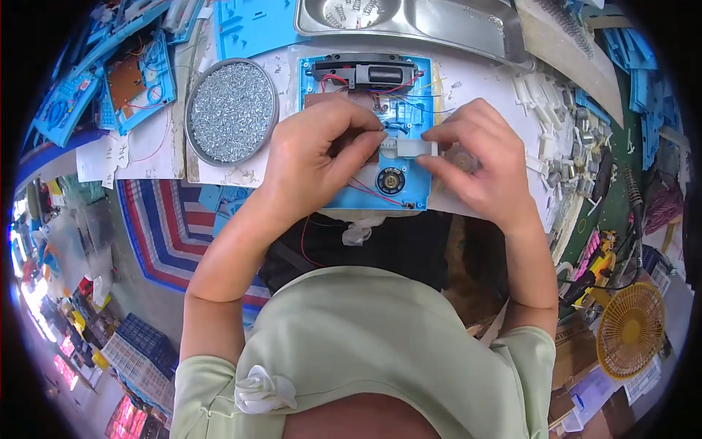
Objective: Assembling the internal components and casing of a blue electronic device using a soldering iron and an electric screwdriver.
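A blue plastic housing (414, 192) lies open-side up in front of me, with wires, a round speaker-like part (390, 181) and a black bar-shaped assembly (369, 72) across its far end. Over its middle sits a small white plastic block (411, 148). My right hand (486, 157) grips the block's right end between thumb and index finger. My left hand (318, 150) is closed in a pinch at the block's left end, with thumb and index fingertips together. What those left fingertips hold, if anything, is too small to make out.
Left of the housing stands a round metal dish of small screws (232, 111). Behind is a steel tray (453, 25) with springs. White plastic parts and small metal pieces (563, 164) heap up on the right. Blue housings with wires (139, 80) pile at far left; a yellow fan (630, 331) stands lower right.
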`<action>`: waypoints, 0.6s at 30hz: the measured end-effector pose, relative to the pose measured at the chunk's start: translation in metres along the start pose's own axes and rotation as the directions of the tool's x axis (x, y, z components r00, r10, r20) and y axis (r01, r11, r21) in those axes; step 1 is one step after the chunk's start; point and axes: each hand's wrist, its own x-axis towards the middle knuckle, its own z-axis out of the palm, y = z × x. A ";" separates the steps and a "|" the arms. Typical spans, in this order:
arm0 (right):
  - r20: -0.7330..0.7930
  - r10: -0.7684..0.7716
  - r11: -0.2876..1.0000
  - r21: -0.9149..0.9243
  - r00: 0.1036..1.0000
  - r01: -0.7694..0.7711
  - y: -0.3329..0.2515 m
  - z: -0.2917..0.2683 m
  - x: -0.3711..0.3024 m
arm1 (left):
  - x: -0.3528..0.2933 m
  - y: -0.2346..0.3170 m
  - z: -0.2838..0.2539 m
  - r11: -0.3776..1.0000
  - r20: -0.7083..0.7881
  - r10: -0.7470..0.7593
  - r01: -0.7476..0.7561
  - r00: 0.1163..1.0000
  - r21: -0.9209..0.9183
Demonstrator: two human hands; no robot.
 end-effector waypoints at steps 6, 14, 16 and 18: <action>0.040 0.120 0.992 0.035 0.992 -0.122 -0.009 -0.001 0.000 | -0.002 -0.002 0.000 0.999 0.014 -0.034 0.034 0.999 -0.034; -0.009 0.082 0.996 -0.017 0.997 -0.082 -0.011 0.005 0.003 | -0.001 -0.002 -0.005 0.999 0.060 0.034 -0.036 0.998 0.036; -0.023 0.005 1.000 0.028 1.000 -0.005 0.002 0.008 0.004 | 0.000 -0.002 -0.006 0.997 0.061 0.059 -0.062 0.996 0.040; -0.053 -0.057 0.996 0.069 0.997 0.060 0.011 0.015 0.003 | -0.001 -0.003 -0.006 0.997 0.061 0.070 -0.073 0.996 0.037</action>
